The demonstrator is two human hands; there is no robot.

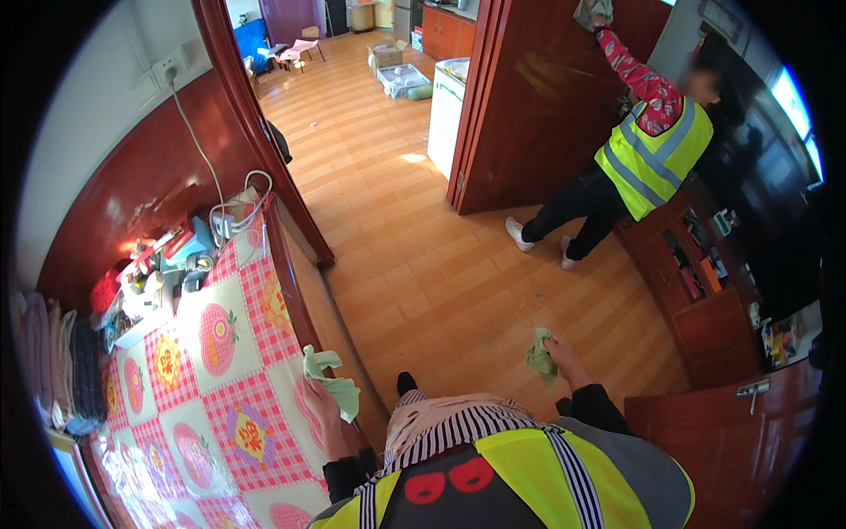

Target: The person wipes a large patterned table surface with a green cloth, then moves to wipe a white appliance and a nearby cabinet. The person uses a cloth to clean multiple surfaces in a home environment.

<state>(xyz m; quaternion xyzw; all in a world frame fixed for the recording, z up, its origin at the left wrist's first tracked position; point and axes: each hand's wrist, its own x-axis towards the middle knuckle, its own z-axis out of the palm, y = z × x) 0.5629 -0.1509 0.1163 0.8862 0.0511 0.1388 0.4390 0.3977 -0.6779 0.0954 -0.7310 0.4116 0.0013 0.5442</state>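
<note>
My left hand grips a pale green cloth, held up beside the edge of a platform with a red-and-white patterned plastic cover. A darker green cloth hangs crumpled from my right hand, above the wood-pattern floor. Both hands are apart, one on each side of my apron. Further off at the upper right, a co-worker in a yellow reflective vest reaches up and holds a greyish cloth against a dark red wooden door.
A basket of small items, a power strip with cords and folded fabrics lie on the covered platform. A doorway stands ahead, with a white cabinet beyond it. A wooden cabinet and another door are at the right.
</note>
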